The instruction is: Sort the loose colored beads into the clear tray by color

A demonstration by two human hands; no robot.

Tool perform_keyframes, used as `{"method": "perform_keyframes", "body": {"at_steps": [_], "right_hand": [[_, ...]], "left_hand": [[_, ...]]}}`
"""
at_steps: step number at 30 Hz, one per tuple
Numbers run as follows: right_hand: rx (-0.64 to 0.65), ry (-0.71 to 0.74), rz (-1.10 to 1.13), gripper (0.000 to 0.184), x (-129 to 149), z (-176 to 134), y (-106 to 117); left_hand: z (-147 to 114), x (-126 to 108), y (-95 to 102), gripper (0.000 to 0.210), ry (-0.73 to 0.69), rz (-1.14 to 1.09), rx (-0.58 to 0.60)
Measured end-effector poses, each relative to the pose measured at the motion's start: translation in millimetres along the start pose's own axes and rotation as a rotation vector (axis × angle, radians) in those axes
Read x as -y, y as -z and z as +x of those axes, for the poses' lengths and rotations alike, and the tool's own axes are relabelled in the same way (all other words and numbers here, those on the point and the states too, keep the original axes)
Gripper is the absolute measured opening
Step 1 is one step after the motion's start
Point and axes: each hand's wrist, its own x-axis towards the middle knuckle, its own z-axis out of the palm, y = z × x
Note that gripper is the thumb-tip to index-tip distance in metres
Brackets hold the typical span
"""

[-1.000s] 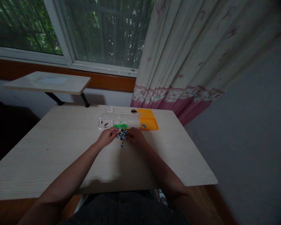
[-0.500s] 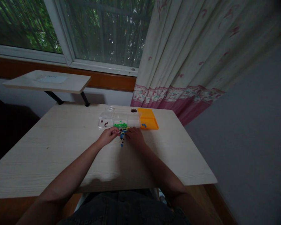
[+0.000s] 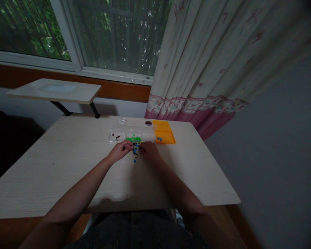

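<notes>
A small heap of mixed toy bricks (image 3: 136,148) in blue, black, yellow and other colours lies on the table between my hands. At the left side of the heap is my left hand (image 3: 119,151), its thumb and fingers pinched together; anything between them is too small to name. My right hand (image 3: 150,151) reaches into the heap's right side with curled fingers, and what its fingertips hold is hidden. Just behind the heap, green bricks (image 3: 133,139) fill part of a clear compartment. A few dark red bricks (image 3: 117,137) sit in the clear compartment to the left.
Beyond my right hand stands an orange tray (image 3: 166,126) with a few blue bricks (image 3: 159,139) in it. A round cable hole (image 3: 148,123) is near the table's back edge. A raised shelf (image 3: 54,91) stands at the back left, and a curtain (image 3: 191,86) hangs behind.
My right hand has shifted slightly at the heap, and its fingers are drawn in a bit more. My left hand stays almost in place. The containers look the same.
</notes>
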Motion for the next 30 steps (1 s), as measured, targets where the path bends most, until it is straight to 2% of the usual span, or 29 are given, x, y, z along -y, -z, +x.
{"method": "perform_keyframes", "body": {"at_steps": [5,13,24,30], "right_hand": [[-0.002,-0.015,0.001,0.023,0.3,-0.9,2.4],[-0.044,-0.017,-0.136,0.016,3.0,-5.8,10.1],[0.003,0.013,0.036,0.014,-0.8,-1.1,2.5],[-0.017,0.008,-0.023,0.017,-0.1,-3.1,2.5]], "left_hand": [[-0.1,1.8,0.2,0.031,-0.013,0.006,0.004],[-0.1,0.6,0.0,0.031,-0.025,0.002,0.000],[-0.5,1.2,0.1,0.034,-0.023,0.021,0.018],[-0.4,0.2,-0.3,0.035,-0.030,0.039,0.007]]}}
